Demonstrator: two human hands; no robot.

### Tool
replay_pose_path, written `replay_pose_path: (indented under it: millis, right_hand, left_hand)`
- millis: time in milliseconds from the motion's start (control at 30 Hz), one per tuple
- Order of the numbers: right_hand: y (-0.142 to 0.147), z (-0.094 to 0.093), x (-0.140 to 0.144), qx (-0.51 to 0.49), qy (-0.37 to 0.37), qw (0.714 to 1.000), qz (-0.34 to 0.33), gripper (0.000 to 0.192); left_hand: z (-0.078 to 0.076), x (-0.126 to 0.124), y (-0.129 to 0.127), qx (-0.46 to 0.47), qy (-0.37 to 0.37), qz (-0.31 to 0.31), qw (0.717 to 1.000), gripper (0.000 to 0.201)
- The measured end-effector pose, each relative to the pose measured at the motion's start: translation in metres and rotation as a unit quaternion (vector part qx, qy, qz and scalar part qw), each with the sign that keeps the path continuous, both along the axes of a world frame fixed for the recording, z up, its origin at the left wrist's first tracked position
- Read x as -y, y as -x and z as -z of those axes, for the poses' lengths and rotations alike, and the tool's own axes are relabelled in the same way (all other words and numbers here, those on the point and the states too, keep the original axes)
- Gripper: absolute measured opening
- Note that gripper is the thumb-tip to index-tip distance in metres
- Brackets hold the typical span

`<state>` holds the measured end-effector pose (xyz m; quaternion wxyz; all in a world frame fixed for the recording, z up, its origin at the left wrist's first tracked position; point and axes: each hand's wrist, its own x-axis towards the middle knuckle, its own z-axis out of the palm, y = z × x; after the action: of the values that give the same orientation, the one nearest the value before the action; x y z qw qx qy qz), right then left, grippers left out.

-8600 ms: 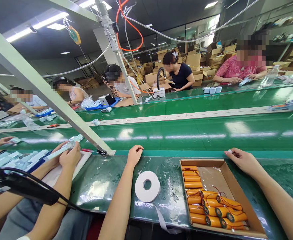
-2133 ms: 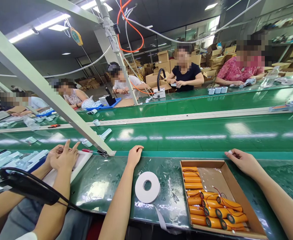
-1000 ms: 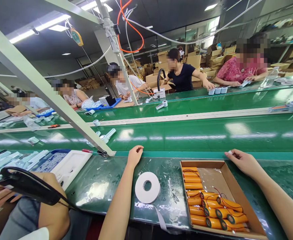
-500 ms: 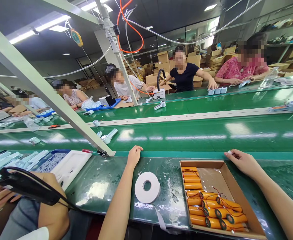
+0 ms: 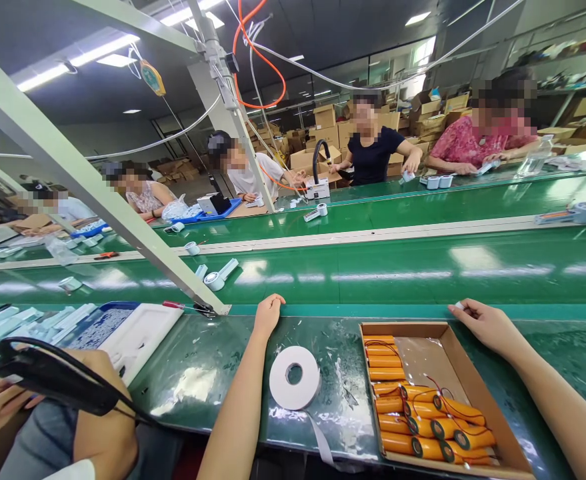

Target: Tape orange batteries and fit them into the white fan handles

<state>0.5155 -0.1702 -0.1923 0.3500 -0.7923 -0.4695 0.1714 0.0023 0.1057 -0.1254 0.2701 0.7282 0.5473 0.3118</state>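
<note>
My left hand (image 5: 269,313) rests at the near edge of the green conveyor belt, fingers curled closed; whatever they may hold is hidden. Between my forearms a roll of white tape (image 5: 279,383) lies flat, its loose end hanging over the table's front edge. My right hand (image 5: 480,321) lies at the belt edge farther right, pinching a small white piece (image 5: 459,305) between thumb and finger. Just left of that arm stands an open cardboard box (image 5: 460,360) with several orange wired battery packs (image 5: 393,440) inside.
A slanted metal post (image 5: 137,233) meets the table left of my left hand. Pale blue handheld parts (image 5: 217,279) lie on the belt. A white tray (image 5: 147,333) and a neighbour's arm (image 5: 105,407) are at left. Several people sit across the belt.
My hands stay where they were. Across the belt, the person in the dark top has lifted a pale blue part from the row. The parts near the post have shifted slightly right.
</note>
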Motion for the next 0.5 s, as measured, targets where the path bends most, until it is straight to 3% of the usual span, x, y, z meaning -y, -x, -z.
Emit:
replay_pose_path:
  millis: [500]
  right_hand:
    - [0.0005,-0.0016,-0.0003,0.004,-0.006,1.0,-0.001,0.065]
  left_hand:
    - [0.0025,-0.0012,0.0007,0.032,0.002,0.005,0.999,0.028]
